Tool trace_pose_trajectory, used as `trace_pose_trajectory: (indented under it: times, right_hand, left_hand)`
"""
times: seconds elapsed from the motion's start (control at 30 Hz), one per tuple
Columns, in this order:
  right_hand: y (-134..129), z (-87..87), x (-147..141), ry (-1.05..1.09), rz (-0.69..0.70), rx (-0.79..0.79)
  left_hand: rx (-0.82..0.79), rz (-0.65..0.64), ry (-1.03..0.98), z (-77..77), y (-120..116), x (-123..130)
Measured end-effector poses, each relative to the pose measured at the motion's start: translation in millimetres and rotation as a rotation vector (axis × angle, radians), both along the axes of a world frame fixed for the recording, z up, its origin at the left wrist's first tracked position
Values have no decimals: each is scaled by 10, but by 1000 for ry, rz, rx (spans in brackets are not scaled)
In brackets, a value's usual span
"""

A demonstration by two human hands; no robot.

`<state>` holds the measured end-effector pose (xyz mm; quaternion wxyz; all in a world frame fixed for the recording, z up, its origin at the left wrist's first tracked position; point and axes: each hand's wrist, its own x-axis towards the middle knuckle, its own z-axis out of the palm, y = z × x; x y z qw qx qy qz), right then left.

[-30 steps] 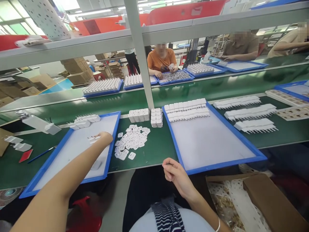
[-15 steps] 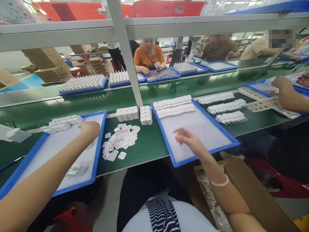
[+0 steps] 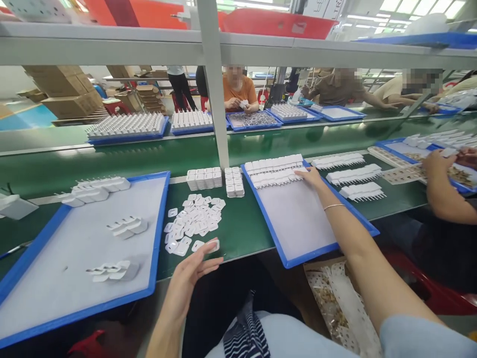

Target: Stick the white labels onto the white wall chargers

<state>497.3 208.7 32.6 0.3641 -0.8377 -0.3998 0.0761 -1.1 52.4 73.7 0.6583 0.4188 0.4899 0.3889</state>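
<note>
Left tray (image 3: pixel 85 243): blue-rimmed, just left of the loose plate pile (image 3: pixel 196 219); I count three groups of white plug blocks (image 3: pixel 132 227) on it.
Left hand (image 3: pixel 191 272): at the pile's near side, fingers loosely spread; square plate (image 3: pixel 213 246) at the fingertips, pinched or merely touched, I cannot tell.
Plate pile: flat white squares, many overlapping, on the green bench (image 3: pixel 244 223).
Stacks (image 3: pixel 204 180): two neat groups just beyond the pile.
Right tray (image 3: pixel 301 216): right of the pile, apart from it; two plug rows (image 3: pixel 274 178) along its far end.
Right hand (image 3: pixel 311 176): right of the pile, fingertips close together at the nearer row's right end; whether they grip, I cannot tell.
Bench rows (image 3: pixel 354 174): three, well right of the pile, prongs facing the near side.
Co-worker's hand (image 3: pixel 437 163): farthest right of the pile.
</note>
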Motion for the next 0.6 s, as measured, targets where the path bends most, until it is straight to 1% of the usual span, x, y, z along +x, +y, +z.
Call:
trace_pose_trajectory:
  times: [0.1,0.17,0.23,0.27,0.3,0.37,0.47,0.6]
  right_hand:
    - [-23,-8,83,-17,-48,-124]
    - [-27,12,129,-49,-73,-177]
    - [-26,31,167,-82,-86,-213]
    - [-24,37,184,-94,-83,-229]
    - [-21,39,198,-104,-73,-244]
    - [-10,31,220,-115,-43,-268]
    - [24,-7,232,-126,-5,-274]
    - [64,-70,221,-131,51,-231]
  left_hand:
    - [-52,-97,-78,-170,120,179]
    - [-88,-151,-175,-269,215,279]
    - [-125,-173,-285,-355,293,337]
    - [-129,-172,-315,-390,322,352]
    - [-110,-172,-301,-419,343,361]
    - [-24,-179,-172,-457,372,375]
    - [99,-181,54,-469,424,406]
    - [222,-104,261,-422,538,442]
